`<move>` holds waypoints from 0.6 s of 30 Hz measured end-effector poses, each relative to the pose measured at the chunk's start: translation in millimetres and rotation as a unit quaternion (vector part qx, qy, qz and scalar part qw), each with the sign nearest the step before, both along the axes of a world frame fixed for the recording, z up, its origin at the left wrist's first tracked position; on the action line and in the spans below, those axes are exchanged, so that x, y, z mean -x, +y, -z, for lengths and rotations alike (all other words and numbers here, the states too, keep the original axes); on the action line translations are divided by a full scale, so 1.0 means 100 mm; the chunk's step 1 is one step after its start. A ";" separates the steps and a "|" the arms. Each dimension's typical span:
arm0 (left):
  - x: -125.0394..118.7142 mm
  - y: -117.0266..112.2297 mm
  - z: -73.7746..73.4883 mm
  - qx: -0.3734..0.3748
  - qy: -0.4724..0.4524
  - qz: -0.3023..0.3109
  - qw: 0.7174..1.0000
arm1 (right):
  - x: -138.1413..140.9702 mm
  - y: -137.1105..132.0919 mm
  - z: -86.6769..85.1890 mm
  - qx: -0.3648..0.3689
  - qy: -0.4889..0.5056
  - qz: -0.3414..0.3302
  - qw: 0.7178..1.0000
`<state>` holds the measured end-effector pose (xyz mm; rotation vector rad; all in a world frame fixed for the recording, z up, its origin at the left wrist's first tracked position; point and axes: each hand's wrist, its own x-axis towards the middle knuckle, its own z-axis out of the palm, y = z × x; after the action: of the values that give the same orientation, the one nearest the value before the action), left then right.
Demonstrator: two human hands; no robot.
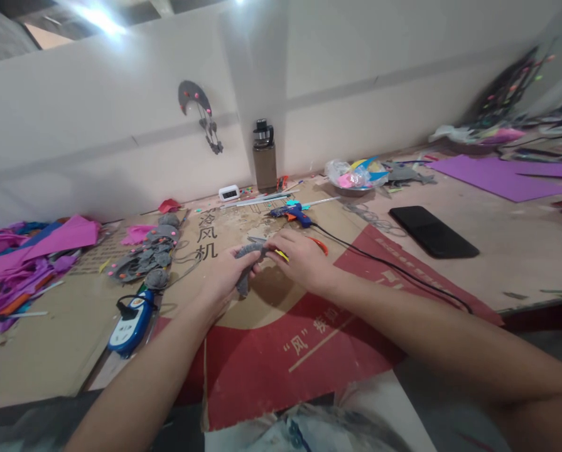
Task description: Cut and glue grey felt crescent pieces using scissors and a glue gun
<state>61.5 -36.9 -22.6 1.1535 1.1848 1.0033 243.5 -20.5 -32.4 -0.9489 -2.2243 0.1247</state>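
Note:
Both my hands meet over a flattened cardboard sheet (281, 351) with red print. My left hand (224, 276) grips a curved grey felt piece (247, 257) from below, fingers closed round it. My right hand (299, 257) pinches the same piece from the right, and a small yellow bit shows at its fingertips. Scissors with orange handles (321, 243) lie just behind my right hand. A blue glue gun (294, 213) rests further back, its black cord (394, 267) running off to the right.
A pile of grey felt shapes (149, 254) and a blue-white device (132, 323) lie left. Pink and purple foam scraps (26, 251) cover the far left. A black phone (432, 232), purple sheet (502, 176), bowl of scraps (353, 176), bottle (264, 157) and small clock (228, 192) stand behind.

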 end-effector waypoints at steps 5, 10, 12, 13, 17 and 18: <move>-0.04 -0.03 0.01 0.001 0.004 -0.016 1.000 | 0.00 0.00 0.03 -0.032 -0.009 -0.004 0.999; -0.07 -0.04 0.02 0.001 -0.006 -0.028 1.000 | 0.02 0.01 0.06 -0.065 0.020 -0.033 0.997; -0.07 -0.04 0.02 0.004 -0.021 -0.021 1.000 | 0.02 0.02 0.07 -0.070 0.048 -0.043 0.995; -0.06 -0.04 0.02 0.005 -0.029 -0.016 0.999 | 0.02 0.03 0.07 -0.068 0.060 -0.044 0.995; -0.06 -0.03 0.02 0.000 -0.041 -0.010 0.999 | 0.02 0.03 0.07 -0.059 0.081 -0.042 0.994; -0.06 -0.03 0.02 0.000 -0.037 -0.012 0.999 | 0.02 0.03 0.07 -0.062 0.077 -0.045 0.994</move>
<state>67.6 -40.3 -24.8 1.0953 1.1408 1.0552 241.9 -17.9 -39.2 -0.7469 -2.1061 0.0953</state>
